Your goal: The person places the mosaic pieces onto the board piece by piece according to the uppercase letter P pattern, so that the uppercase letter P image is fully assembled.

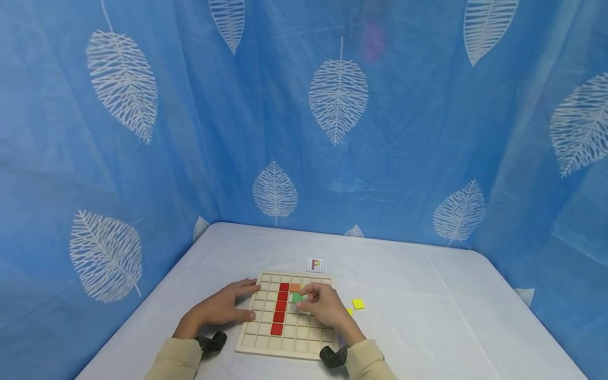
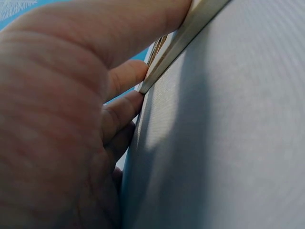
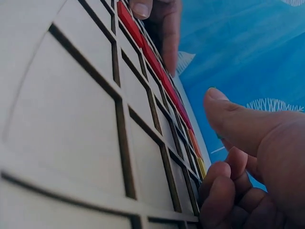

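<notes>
A wooden grid board lies on the table, with a column of several red tiles set in its squares. An orange tile and a yellow tile sit beside the top of that column. My right hand pinches a green tile between thumb and fingers, over the board's upper middle; in the right wrist view only slivers of it show past the thumb. At the board's left edge, my left hand rests with fingers extended, thumb and fingertips touching the wooden rim.
Behind the board lies a small card printed with a coloured grid pattern. One loose yellow tile is right of the board, and another is partly hidden by my right hand. A blue leaf-patterned curtain surrounds the white-covered table.
</notes>
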Demonstrator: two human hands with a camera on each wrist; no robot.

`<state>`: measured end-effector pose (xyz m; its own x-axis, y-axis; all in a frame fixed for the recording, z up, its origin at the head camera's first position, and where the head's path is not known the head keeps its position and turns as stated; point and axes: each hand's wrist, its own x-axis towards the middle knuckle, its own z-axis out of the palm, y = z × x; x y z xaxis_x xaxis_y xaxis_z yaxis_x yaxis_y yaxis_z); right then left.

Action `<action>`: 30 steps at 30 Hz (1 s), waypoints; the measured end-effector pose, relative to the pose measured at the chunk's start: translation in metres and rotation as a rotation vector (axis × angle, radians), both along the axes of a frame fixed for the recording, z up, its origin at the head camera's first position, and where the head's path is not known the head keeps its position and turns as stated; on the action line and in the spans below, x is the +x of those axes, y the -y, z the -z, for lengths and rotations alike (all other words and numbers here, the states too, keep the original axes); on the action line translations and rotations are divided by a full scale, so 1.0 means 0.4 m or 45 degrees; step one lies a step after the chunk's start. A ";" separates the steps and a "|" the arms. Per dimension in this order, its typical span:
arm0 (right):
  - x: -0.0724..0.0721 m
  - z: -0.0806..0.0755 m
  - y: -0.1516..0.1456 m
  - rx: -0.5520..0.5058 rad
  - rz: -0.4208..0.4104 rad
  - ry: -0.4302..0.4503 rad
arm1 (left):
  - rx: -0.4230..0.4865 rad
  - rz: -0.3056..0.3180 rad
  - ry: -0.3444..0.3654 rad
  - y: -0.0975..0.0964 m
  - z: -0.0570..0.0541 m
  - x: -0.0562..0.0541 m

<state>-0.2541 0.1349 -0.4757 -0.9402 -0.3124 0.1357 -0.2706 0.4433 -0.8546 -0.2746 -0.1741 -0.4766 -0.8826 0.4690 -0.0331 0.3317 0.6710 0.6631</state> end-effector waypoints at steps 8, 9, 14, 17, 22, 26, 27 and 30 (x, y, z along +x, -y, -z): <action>0.008 -0.004 0.013 0.119 0.027 -0.058 | -0.018 -0.003 -0.012 -0.001 -0.010 0.008; 0.009 -0.004 0.015 0.137 0.031 -0.067 | -0.015 -0.002 -0.012 -0.001 -0.010 0.009; 0.015 0.001 0.022 0.224 0.065 -0.085 | -0.007 -0.007 -0.001 -0.003 -0.010 0.010; 0.016 0.001 0.026 0.252 0.080 -0.074 | -0.005 -0.005 0.009 -0.004 -0.009 0.009; 0.018 -0.002 0.031 0.280 0.094 -0.082 | 0.010 0.006 0.000 -0.005 -0.004 0.003; 0.017 -0.003 0.037 0.324 0.120 -0.088 | 0.004 0.008 -0.004 -0.006 -0.004 0.004; 0.017 -0.004 0.038 0.330 0.125 -0.084 | 0.000 0.007 -0.003 -0.005 -0.005 0.005; 0.016 -0.004 0.043 0.344 0.131 -0.084 | -0.002 0.004 0.000 -0.005 -0.009 0.008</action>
<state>-0.2477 0.1177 -0.4740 -0.9608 -0.2487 0.1222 -0.2631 0.6806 -0.6838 -0.2714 -0.1721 -0.4728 -0.8809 0.4720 -0.0341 0.3339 0.6710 0.6620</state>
